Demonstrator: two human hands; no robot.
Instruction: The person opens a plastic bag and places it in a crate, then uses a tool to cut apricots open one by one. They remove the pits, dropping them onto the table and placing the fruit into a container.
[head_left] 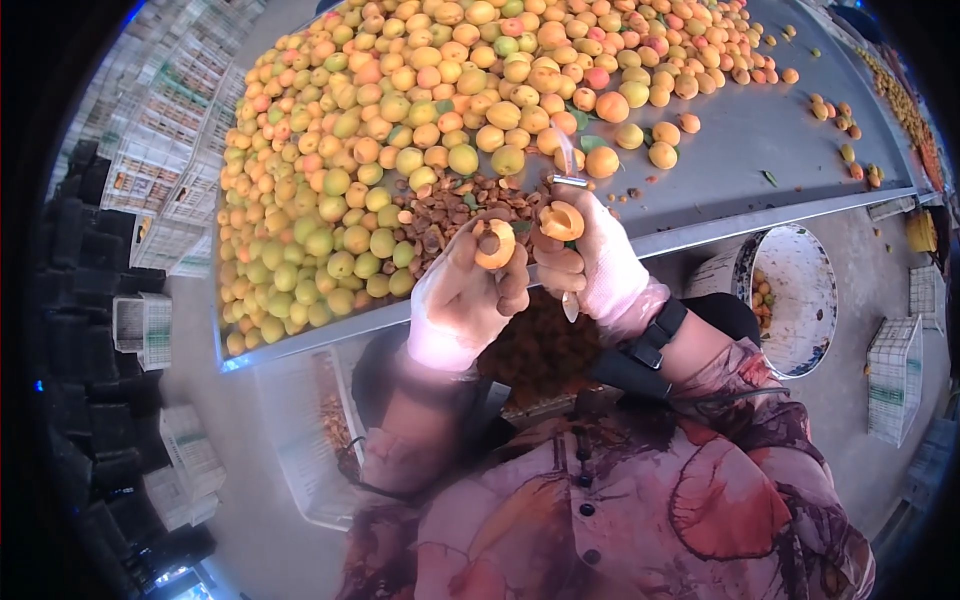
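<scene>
- my left hand (462, 295), in a thin pale glove, has its fingers curled shut around one apricot half (494, 243), cut face up, its hollow showing where the stone sat.
- my right hand (592, 262), gloved the same, is closed on a small knife (567, 180) and also pinches the other apricot half (561, 221) between thumb and fingers; the blade points up and away from me.
- the two halves sit just beside each other, apart, above the near edge of the grey metal table (740, 140).
- right behind my hands lies a heap of brown apricot stones (445, 205) on the table.
- past the stones, a big pile of whole apricots (400, 110), yellow, green and orange, covers most of the table's left and far side.
- a few loose apricots (660, 150) lie near on the bare part to the right.
- a white bucket (805, 290) stands on the floor to my right, with a few fruits inside.
- stacks of white plastic crates (160, 150) stand to the left of the table.
</scene>
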